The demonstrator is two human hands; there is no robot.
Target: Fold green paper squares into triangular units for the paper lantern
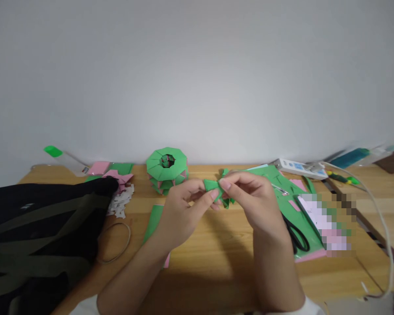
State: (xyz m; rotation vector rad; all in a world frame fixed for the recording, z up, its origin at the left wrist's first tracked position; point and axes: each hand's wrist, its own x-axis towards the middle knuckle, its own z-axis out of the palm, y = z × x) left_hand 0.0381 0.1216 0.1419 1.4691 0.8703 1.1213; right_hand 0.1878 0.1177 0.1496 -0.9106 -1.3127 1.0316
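Both hands meet over the middle of the table on a small piece of folded green paper [211, 185]. My left hand [188, 209] pinches it between thumb and fingers from the left. From the right, my right hand [249, 197] grips its other edge with thumb and forefinger. Behind the hands stands a round green and pink paper lantern [162, 162] with an opening in its top. More folded green paper [227, 203] shows just behind my right fingers, partly hidden. Under my left forearm lies a flat green sheet [155, 218].
A dark cloth bag [42, 236] covers the left side, beside white paper scraps [121, 203] and pink folded paper [118, 178]. At right are green sheets [265, 175], black-handled scissors [297, 236], a phone [315, 218] partly pixelated, and a white power strip [300, 168] with a cable.
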